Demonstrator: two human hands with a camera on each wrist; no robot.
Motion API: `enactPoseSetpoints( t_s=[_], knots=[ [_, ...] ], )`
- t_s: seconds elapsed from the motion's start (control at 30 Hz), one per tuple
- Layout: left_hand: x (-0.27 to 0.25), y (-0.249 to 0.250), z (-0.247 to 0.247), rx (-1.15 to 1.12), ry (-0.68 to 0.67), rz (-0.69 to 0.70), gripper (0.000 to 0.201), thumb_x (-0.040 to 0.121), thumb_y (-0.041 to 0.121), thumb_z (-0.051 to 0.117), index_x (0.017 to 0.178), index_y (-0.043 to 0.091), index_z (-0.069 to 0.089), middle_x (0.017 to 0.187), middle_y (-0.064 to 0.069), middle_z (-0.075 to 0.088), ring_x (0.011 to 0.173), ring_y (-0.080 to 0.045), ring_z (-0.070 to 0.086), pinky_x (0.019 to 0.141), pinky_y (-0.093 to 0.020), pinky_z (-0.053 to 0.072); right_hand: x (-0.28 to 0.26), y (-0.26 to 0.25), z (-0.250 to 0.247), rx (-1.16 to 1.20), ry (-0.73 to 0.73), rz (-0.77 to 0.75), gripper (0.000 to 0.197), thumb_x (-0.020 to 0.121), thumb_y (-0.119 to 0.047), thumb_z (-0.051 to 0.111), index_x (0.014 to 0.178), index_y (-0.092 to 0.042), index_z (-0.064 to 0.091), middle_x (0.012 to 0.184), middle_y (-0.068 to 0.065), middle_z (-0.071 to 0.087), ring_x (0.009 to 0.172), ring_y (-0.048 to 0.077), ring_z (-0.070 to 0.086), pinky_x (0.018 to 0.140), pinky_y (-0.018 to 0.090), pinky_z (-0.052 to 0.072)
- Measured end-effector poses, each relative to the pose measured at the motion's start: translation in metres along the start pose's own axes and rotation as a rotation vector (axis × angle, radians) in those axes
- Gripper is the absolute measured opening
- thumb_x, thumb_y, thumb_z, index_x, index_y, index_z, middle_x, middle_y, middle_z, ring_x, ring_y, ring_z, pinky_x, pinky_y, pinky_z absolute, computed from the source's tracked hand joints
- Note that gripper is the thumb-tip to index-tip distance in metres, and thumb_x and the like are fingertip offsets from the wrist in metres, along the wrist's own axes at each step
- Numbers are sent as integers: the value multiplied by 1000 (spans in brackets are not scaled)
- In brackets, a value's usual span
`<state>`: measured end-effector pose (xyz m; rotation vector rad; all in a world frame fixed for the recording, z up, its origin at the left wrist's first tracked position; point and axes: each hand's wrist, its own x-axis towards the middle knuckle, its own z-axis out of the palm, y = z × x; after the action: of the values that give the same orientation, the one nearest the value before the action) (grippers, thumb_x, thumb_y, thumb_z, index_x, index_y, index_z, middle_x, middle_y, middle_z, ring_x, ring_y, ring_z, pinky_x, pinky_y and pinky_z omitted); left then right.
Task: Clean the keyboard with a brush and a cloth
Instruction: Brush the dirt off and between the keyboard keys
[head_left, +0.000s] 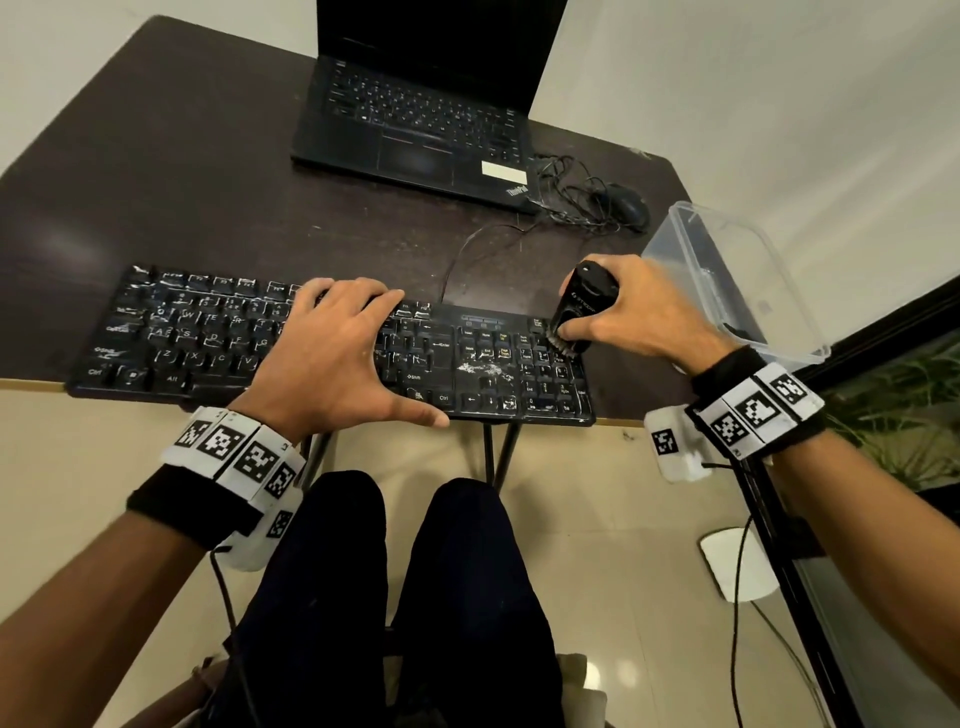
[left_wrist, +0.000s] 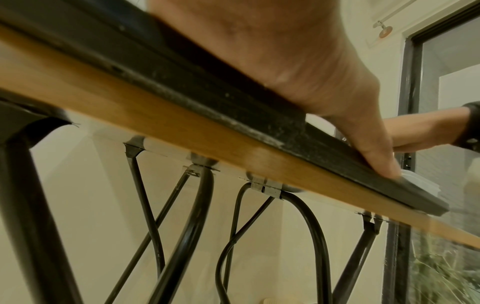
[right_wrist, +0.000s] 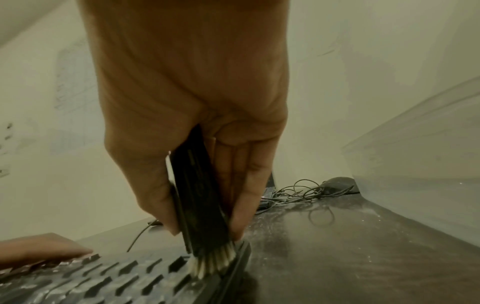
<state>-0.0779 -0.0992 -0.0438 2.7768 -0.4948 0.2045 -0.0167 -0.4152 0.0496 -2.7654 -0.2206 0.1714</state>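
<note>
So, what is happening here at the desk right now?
A person is brushing a dusty black keyboard. The right hand grips a black brush upright, its pale bristles on the number pad at the keyboard's right end. The left hand lies flat on the middle keys, steadying it. White dust shows on many keys. No cloth is in view.

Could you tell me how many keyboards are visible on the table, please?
2: the external keyboard at the table's near edge under both hands, and the laptop keyboard behind it.
</note>
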Motion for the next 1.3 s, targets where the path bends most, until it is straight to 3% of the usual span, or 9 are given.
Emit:
enactPoseSetpoints(
  t_s=[0.23, 0.4, 0.6, 0.7, 0.77, 0.93, 1.03, 1.13, 1.3],
  knots=[
    [0, 0, -2, 4, -2, -4, 149, 48, 114, 41, 151, 7, 50, 143, -4, 56, 135, -24, 49, 126, -48, 23, 0, -2, -7, 216, -26, 71, 30, 74, -15, 96, 100, -17, 82, 97, 4, 82, 97, 25, 78, 93, 45, 65],
    [0, 1, -1, 3, -4, 0, 149, 48, 114, 40, 151, 7, 51, 143, -4, 56, 135, -24, 49, 125, -48, 23, -6, -2, -3, 567, -33, 153, 31, 84, 10, 83, 114, 7, 76, 95, 15, 78, 76, 18, 78, 62, 25, 65],
    [0, -1, -1, -4, 2, 4, 149, 48, 114, 41, 150, 7, 51, 142, -5, 56, 134, -24, 50, 125, -49, 25, -9, 4, -1, 506, -26, 128, 30, 84, 12, 81, 113, 5, 77, 99, 18, 78, 82, 17, 76, 63, 19, 61],
    [-1, -1, -1, -3, 3, 2, 148, 48, 114, 42, 150, 7, 51, 142, -5, 56, 133, -24, 50, 125, -49, 25, -4, 6, -2, 384, 7, 56, 29, 81, 2, 87, 108, -4, 80, 103, 16, 81, 96, 30, 79, 87, 38, 67],
    [0, -1, -1, -1, -1, 1, 148, 48, 114, 42, 150, 8, 51, 142, -4, 56, 133, -24, 50, 125, -49, 24, -3, 4, -2, 314, 12, 21, 29, 77, -5, 91, 103, -14, 81, 100, 8, 82, 100, 29, 78, 94, 45, 64],
    [-1, -1, -1, -7, 4, -3, 148, 47, 114, 42, 150, 8, 52, 141, -4, 56, 132, -25, 51, 125, -48, 24, 4, -2, 1, 242, -9, -11, 30, 73, -10, 94, 97, -23, 82, 91, -4, 82, 92, 19, 79, 93, 46, 65],
    [0, 0, 0, -5, -1, -1, 148, 47, 114, 42, 150, 8, 51, 142, -3, 56, 133, -24, 51, 125, -47, 23, 7, -3, 1, 217, 8, -22, 30, 72, -13, 95, 96, -25, 81, 91, -6, 81, 91, 16, 79, 92, 46, 65],
    [0, -1, -1, -9, 0, -5, 148, 47, 114, 41, 150, 8, 51, 142, -3, 56, 133, -24, 50, 125, -46, 23, 4, -9, 3, 201, -61, -85, 30, 75, -12, 93, 96, -29, 80, 93, -8, 81, 88, 9, 77, 88, 36, 66],
    [0, -1, -1, -5, -2, 0, 148, 47, 114, 42, 150, 9, 51, 142, -3, 56, 133, -24, 50, 125, -46, 23, 5, -10, 2, 187, -35, -105, 33, 74, -13, 94, 100, -28, 80, 94, -10, 79, 90, 10, 76, 90, 38, 65]
  ],
)
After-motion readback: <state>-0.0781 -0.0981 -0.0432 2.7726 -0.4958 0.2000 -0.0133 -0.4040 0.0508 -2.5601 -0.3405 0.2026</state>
